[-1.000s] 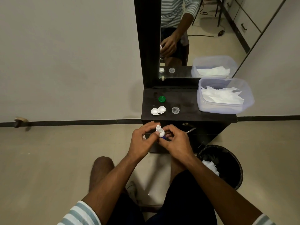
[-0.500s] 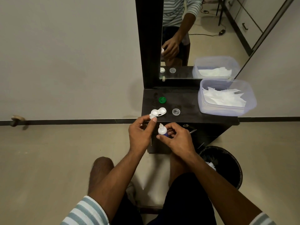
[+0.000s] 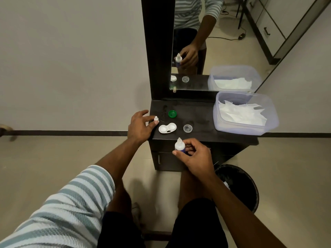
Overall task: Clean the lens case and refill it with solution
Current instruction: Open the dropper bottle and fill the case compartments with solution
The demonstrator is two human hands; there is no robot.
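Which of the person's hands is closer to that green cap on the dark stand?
Left. The left hand is beside the green cap, setting down a small white cap. The right hand holds the bottle off the front edge.

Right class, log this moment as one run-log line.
left hand: setting bottle cap on table | right hand: holding solution bottle, uncapped | lens case: open, unfilled

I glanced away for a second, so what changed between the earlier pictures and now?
The left hand twisted the small white cap off the solution bottle and carried it left to the table's front corner, where its fingers hold it. The right hand kept the now-uncapped bottle, upright. The open lens case, green cap, clear cap and tissue tub stayed put.
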